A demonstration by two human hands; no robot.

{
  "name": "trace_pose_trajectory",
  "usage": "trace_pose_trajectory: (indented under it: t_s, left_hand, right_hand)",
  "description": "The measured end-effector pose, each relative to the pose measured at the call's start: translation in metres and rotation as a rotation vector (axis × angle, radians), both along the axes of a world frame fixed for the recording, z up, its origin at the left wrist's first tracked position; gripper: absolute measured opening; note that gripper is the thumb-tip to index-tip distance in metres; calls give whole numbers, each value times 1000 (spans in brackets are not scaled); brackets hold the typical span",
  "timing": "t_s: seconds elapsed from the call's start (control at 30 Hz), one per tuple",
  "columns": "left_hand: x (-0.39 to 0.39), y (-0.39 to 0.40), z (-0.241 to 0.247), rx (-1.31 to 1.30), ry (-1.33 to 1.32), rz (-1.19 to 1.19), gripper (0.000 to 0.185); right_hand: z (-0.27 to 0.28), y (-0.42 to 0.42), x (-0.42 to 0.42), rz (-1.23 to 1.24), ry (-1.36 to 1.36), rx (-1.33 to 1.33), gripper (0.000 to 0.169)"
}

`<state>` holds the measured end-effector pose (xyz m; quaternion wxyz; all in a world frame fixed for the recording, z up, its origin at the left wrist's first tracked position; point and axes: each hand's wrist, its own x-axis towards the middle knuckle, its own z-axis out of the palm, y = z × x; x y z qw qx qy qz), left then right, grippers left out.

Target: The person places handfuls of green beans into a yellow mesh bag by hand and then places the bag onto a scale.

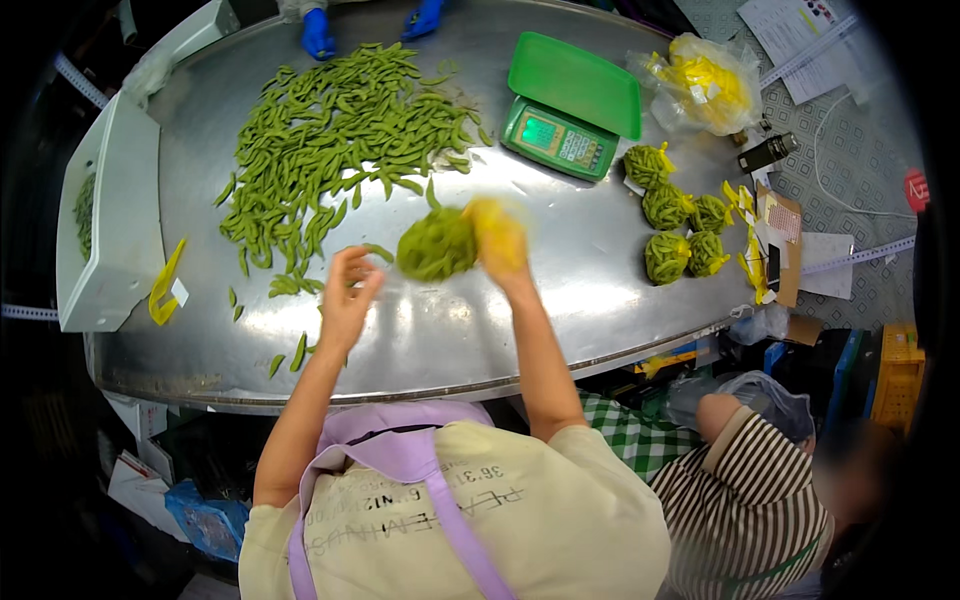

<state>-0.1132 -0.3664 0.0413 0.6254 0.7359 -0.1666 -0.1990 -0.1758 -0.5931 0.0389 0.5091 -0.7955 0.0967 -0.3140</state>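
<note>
My right hand grips the bunched yellow top of a net bag filled with green soybean pods. The bag and the hand are blurred, and a single pod pokes up from the bag's top. Left of the bag, my left hand has its fingers curled but apart, and I see nothing held in it. One loose pod is right by its fingertips. A large heap of pods spreads over the metal table beyond my left hand.
A green digital scale with a lit display stands at the back right. Several filled net bags sit right of it, near a bag of yellow nets. A white bin edges the left. Across the table are a person's blue-gloved hands.
</note>
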Motion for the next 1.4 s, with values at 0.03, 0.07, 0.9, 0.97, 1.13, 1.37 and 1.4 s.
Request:
trace_pose_trajectory:
  t_s: [0.03,0.07,0.9,0.97,1.13,1.37,1.4]
  left_hand:
    - [8,12,-25,208,-215,110,41]
    - [14,23,-40,401,-270,154,42]
    - [29,54,-101,883,-753,78,51]
    - [29,56,-100,889,-756,89,52]
    - [31,56,-101,872,-780,84,51]
    - [29,55,-101,866,-752,85,51]
    - [28,55,-101,877,-748,84,51]
  right_hand:
    - [16,-22,4,-81,54,-65,22]
    - [34,-44,10,-91,-18,-30,25]
    - [23,-292,128,-609,-5,-87,59]
    - [10,-253,125,-642,-192,-136,55]
    - [-51,-139,146,-303,154,-216,47]
    - [-98,-52,212,-271,517,-555,55]
    - [-102,-48,213,-241,496,-551,52]
